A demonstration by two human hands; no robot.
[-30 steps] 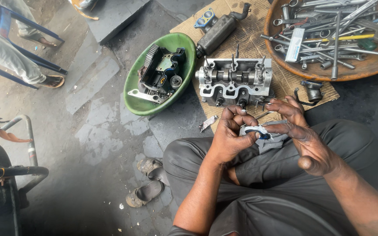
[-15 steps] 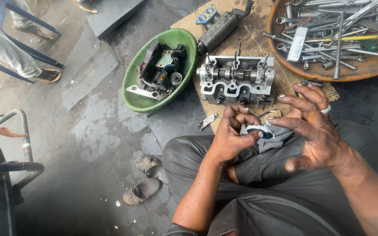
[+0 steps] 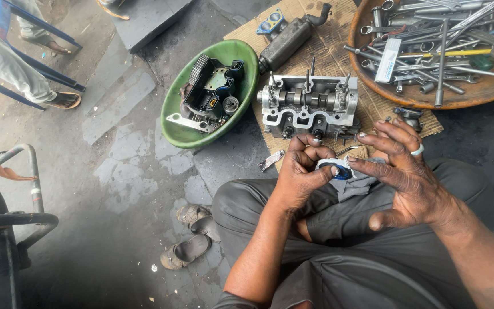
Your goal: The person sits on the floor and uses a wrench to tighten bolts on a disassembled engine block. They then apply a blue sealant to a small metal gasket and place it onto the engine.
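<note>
One small round tin [image 3: 338,170] with a blue inside sits over the person's lap, pinched in the curled fingers of the left hand [image 3: 301,174]. It is already open; whatever it contains is too small to make out. The right hand [image 3: 407,171] is spread wide and holds nothing, its forefinger tip touching the tin's rim. Just beyond the hands, a metal cylinder head [image 3: 309,106] lies on a cardboard sheet [image 3: 338,54], apparently bare and untouched, between a green basin [image 3: 247,63] of engine parts and a round tray [image 3: 430,97] of wrenches.
</note>
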